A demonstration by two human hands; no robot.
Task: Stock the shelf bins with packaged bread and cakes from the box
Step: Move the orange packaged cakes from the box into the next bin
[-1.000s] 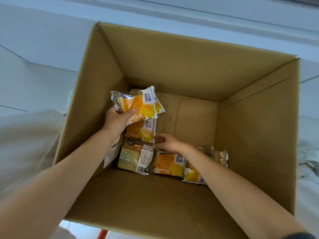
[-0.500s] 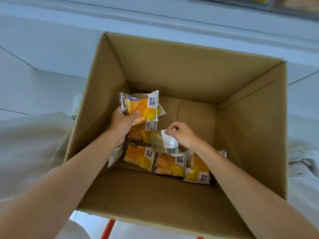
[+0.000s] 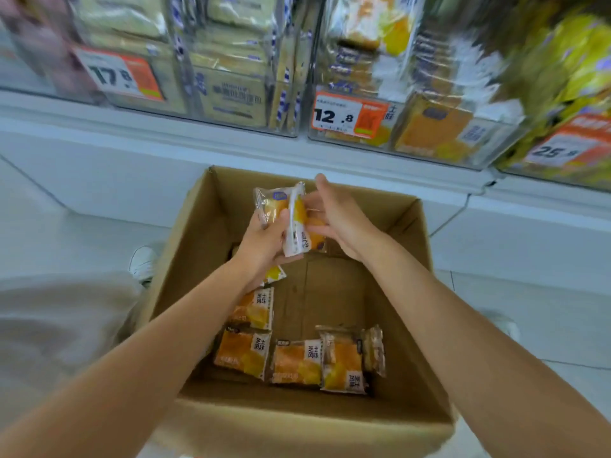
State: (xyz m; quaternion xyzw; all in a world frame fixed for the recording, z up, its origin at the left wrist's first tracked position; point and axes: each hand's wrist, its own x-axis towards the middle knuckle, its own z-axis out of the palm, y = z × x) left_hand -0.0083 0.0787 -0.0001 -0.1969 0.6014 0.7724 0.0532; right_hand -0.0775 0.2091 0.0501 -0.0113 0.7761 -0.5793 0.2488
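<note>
A brown cardboard box (image 3: 426,342) stands open below me, with several orange packaged cakes (image 3: 294,361) lying on its bottom. Above the box's far side my left hand (image 3: 261,241) grips a small stack of orange-and-white cake packets (image 3: 291,216). My right hand (image 3: 340,216) presses against the right side of that stack, holding one packet to it with the fingers spread. Clear shelf bins (image 3: 429,104) full of packaged bread and cakes run across the top of the view, blurred.
Price tags read 17.8 (image 3: 119,74), 12.8 (image 3: 350,115) and 25.8 (image 3: 568,147) on the bin fronts. A white shelf ledge (image 3: 165,127) runs under the bins. A white shoe (image 3: 143,261) and a beige trouser leg (image 3: 56,325) are left of the box.
Both hands rose out of the box with the packets. The right hand brought its packet against the left hand's stack. The view tilted up, bringing the shelf bins into sight.
</note>
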